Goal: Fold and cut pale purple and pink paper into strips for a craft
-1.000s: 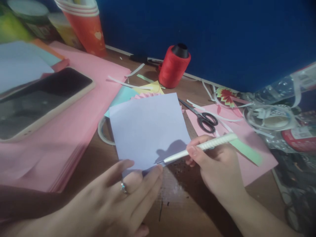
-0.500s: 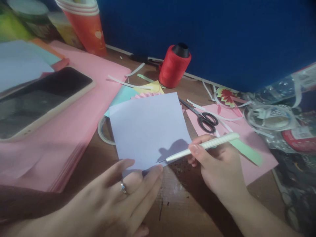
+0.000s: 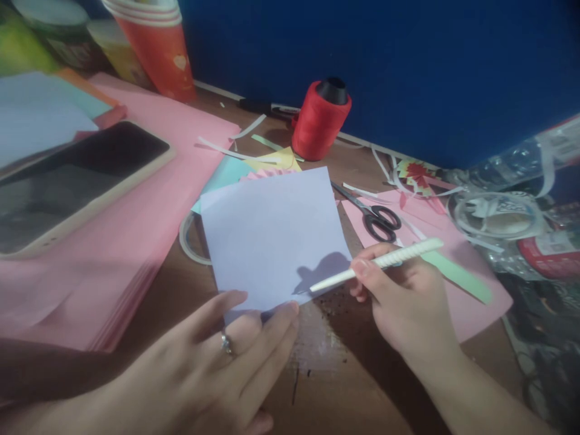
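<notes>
A pale lavender square of paper (image 3: 267, 229) lies in front of me. My left hand (image 3: 222, 362), wearing a silver ring, rests over its near edge with spread fingers. The fingertips press on the paper and the thumb points down toward the table. In a pinch grip, my right hand (image 3: 403, 296) holds a slim white pen-shaped tool (image 3: 333, 280) with a ribbed grip. Its point hovers over the paper's lower right edge, close to my left fingertips. The thin tip is hard to make out. A shadow of hand and tool falls on the sheet.
Scissors (image 3: 380, 222) lie right of the sheet on pink paper (image 3: 475, 296) with a green strip (image 3: 457, 277). Behind stands a red thread spool (image 3: 319, 121). At left are a phone (image 3: 81, 181), stacked pink paper (image 3: 136, 260) and red cups (image 3: 158, 54). Tape rolls and bottles sit right.
The white tool and my right hand have shifted slightly to the right, and the tool's point has drawn back from my left fingertips. My left hand has stayed in place.
</notes>
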`<move>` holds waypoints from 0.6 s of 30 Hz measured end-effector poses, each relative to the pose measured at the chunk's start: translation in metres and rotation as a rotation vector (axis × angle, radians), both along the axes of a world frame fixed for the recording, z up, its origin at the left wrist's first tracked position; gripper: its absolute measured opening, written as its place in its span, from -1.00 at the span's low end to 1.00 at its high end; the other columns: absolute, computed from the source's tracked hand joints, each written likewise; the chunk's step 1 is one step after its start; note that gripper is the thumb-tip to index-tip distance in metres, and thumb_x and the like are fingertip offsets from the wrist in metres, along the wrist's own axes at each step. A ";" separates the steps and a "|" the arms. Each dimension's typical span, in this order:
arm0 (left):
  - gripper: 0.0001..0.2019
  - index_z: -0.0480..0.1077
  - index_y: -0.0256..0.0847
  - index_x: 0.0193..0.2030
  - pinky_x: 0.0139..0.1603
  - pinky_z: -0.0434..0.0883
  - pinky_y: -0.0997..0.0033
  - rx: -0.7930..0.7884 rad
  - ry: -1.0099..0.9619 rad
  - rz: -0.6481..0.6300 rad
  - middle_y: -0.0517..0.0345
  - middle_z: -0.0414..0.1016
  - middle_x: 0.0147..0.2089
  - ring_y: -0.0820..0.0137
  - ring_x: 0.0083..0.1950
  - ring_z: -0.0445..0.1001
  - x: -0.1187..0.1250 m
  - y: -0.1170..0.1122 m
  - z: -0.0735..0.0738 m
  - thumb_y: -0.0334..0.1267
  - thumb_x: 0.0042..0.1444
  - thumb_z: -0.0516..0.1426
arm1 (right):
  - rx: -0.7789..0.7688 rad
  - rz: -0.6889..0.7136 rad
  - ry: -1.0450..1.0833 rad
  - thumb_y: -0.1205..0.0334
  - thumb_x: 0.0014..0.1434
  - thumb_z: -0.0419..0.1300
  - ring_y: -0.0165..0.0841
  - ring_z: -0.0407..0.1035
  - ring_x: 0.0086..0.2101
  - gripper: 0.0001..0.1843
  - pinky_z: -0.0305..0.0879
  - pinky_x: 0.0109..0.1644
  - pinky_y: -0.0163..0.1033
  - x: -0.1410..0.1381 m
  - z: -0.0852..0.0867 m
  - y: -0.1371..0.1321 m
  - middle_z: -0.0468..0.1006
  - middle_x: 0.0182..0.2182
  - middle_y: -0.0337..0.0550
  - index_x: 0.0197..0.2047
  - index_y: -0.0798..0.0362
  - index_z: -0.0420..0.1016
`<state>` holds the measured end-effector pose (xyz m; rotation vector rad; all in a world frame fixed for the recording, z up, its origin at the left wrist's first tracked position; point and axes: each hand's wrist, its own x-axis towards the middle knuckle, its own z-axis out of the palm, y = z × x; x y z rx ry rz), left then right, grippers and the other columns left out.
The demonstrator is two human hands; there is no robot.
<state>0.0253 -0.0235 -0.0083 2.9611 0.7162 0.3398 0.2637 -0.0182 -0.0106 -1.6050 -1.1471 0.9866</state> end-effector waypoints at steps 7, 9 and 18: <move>-0.47 0.26 -0.17 0.20 0.15 0.04 0.29 -0.011 0.010 -0.004 0.27 0.39 0.18 0.34 -0.07 0.34 -0.001 -0.002 0.000 0.06 0.15 0.04 | -0.004 0.006 -0.015 0.10 0.04 0.29 -0.49 0.29 -0.66 -0.79 0.23 -0.63 -0.42 0.001 0.000 -0.001 0.43 -0.69 -0.31 -0.50 0.04 0.46; -0.46 0.27 -0.17 0.19 0.14 0.06 0.29 -0.006 0.010 -0.003 0.28 0.40 0.16 0.34 -0.08 0.34 -0.001 -0.001 0.001 0.07 0.14 0.05 | -0.006 0.003 -0.010 0.10 0.04 0.30 -0.49 0.29 -0.66 -0.79 0.22 -0.62 -0.43 0.001 0.000 -0.001 0.43 -0.69 -0.32 -0.49 0.03 0.46; -0.45 0.25 -0.19 0.20 0.14 0.04 0.31 -0.021 0.009 -0.008 0.28 0.43 0.13 0.37 -0.10 0.34 0.000 0.000 0.000 0.08 0.15 0.04 | -0.003 -0.025 0.048 0.10 0.04 0.31 -0.49 0.28 -0.65 -0.79 0.23 -0.61 -0.42 0.003 -0.004 -0.002 0.41 -0.68 -0.33 -0.47 0.03 0.45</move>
